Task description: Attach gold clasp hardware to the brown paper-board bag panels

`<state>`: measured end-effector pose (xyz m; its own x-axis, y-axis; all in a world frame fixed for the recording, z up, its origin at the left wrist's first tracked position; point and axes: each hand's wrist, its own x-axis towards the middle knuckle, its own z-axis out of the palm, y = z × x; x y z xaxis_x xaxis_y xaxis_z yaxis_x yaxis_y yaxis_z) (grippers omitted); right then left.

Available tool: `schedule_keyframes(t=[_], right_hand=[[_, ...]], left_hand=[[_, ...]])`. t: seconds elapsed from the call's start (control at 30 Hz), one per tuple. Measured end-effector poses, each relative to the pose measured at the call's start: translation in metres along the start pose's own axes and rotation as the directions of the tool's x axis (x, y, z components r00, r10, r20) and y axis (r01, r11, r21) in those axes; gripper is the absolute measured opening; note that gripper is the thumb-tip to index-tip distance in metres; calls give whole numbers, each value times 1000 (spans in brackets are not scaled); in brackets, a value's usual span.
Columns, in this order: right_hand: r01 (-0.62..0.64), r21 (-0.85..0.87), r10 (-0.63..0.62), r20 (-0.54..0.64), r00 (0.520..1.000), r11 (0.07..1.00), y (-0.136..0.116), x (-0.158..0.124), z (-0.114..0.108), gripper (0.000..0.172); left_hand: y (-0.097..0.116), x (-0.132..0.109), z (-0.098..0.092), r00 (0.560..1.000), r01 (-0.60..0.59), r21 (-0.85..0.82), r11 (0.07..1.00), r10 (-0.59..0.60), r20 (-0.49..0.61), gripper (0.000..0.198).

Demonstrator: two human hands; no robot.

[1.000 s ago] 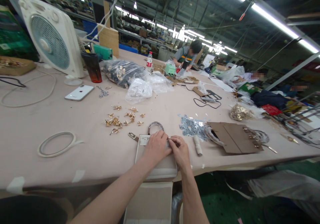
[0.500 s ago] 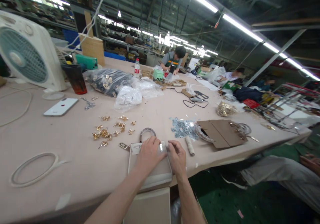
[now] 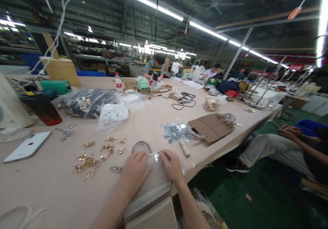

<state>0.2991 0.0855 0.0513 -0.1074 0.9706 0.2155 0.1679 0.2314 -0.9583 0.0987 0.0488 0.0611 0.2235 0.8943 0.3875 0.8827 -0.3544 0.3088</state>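
A beige bag (image 3: 151,188) lies at the table's near edge, with a grey handle loop (image 3: 140,145) at its far end. My left hand (image 3: 135,171) lies on the bag's top, fingers curled against a small clear-covered metal fitting (image 3: 154,157). My right hand (image 3: 172,164) pinches the same fitting from the right. Several loose gold clasps (image 3: 88,160) are scattered just left of the bag. A small metal tag (image 3: 115,169) lies beside the bag's left corner.
A white phone (image 3: 27,146), a dark tumbler (image 3: 42,108), plastic bags of parts (image 3: 87,102), a heap of silver pieces (image 3: 175,131), a thread spool (image 3: 184,147) and folded cardboard (image 3: 210,126) sit on the table. Other people work at the far end and sit low at the right.
The view has swung to the right, so the fan has slid almost out at the left. My hands have stayed on the bag's fitting, now a little apart with the fitting showing between them.
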Motion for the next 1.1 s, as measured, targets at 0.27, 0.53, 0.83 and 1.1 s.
schedule_keyframes(t=[0.27, 0.53, 0.83, 1.1], right_hand=[[-52, 81, 57, -54, 997, 995, 18, 1, -2, 41], [-42, 63, 46, -57, 997, 997, 2, -1, -2, 31], [-46, 219, 71, -109, 992, 975, 8, 1, 2, 36], [14, 86, 12, -297, 955, 996, 25, 48, -20, 41]], left_hand=[[-17, -35, -8, 989, 99, -139, 985, -112, -93, 34], [-34, -37, 13, 978, 39, -193, 980, -78, -196, 36], [-42, -35, 18, 973, 24, -198, 980, -69, -222, 36], [-38, -36, 12, 975, 27, -192, 981, -68, -211, 33]])
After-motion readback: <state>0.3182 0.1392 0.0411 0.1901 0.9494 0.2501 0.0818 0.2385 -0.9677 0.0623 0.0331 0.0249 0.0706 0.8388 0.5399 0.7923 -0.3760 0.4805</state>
